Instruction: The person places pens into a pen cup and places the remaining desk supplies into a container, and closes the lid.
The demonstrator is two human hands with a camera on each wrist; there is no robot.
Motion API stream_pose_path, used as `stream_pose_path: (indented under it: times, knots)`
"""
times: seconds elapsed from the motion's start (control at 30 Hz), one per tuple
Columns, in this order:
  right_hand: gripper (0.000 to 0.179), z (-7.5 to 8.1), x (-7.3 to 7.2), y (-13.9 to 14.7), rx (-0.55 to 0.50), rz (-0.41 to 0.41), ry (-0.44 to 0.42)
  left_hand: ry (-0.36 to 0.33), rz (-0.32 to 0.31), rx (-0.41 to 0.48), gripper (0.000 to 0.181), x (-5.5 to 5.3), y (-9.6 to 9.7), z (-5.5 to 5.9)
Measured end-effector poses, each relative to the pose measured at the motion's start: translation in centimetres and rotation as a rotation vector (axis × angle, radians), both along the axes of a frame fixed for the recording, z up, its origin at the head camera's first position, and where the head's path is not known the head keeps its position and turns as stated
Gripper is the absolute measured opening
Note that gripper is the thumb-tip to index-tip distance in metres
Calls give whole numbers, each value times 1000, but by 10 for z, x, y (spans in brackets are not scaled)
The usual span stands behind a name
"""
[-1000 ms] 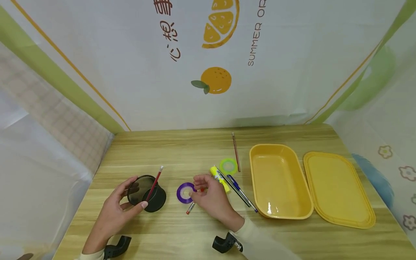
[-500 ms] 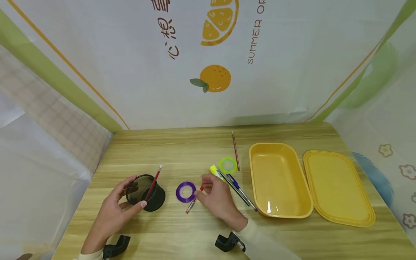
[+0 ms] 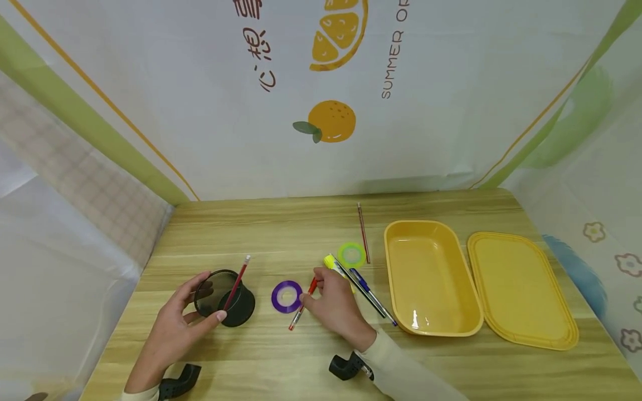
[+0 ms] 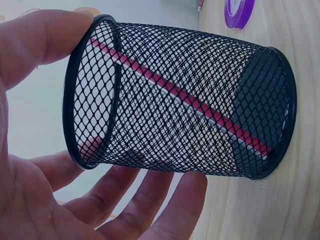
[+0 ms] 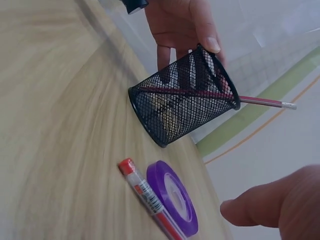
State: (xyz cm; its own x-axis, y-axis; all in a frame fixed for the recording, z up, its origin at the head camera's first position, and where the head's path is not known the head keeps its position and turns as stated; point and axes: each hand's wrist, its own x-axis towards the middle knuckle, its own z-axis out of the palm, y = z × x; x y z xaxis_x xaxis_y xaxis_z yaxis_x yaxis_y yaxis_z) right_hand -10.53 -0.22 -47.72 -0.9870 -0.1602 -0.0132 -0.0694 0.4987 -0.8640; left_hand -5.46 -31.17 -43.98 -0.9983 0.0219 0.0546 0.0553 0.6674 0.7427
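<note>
My left hand (image 3: 173, 326) holds a black mesh pen holder (image 4: 175, 100) near its rim, thumb on one side and fingers on the other. The holder's base is on the table. A red pencil (image 3: 237, 284) with a white eraser end leans inside it. My right hand (image 3: 335, 303) is low over a red-capped pen (image 3: 297, 316) that lies on the table. In the right wrist view the pen's label (image 5: 145, 191) shows, and the thumb (image 5: 255, 205) is apart from it. Beside the pen lies a purple tape roll (image 3: 286, 297).
Right of my right hand lie a yellow glue stick (image 3: 329, 262), a dark pencil (image 3: 368, 298), a blue pen (image 3: 362, 281) and a green tape roll (image 3: 352, 254). Another red pencil (image 3: 363, 234) lies farther back. A yellow box (image 3: 476, 312) and its lid (image 3: 521, 289) are at right.
My right hand first moved slightly right, uncovering more of the red-capped pen, then its fingers came closer about the pen. My left hand and the pen holder have stayed in place.
</note>
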Motion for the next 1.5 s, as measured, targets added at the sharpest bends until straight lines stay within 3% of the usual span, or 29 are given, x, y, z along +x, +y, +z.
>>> stream_pose_path:
  times: [0.27,0.43,0.83,1.27,1.5]
  knots:
    - [59,-4,-9,-5,128,-5,112,-18,-1,12,81,1,-1,2]
    - [61,-8,-14,-8,172,14,133,-7,-6,8,81,1,-1,2]
    - [58,-9,-23,-9,227,29,101,0,0,23,81,3,0,-1]
    - [54,-5,-26,-5,218,58,79,5,-7,27,80,0,1,-2]
    - [64,-2,-26,-5,183,55,32,6,-7,26,80,-1,1,-2]
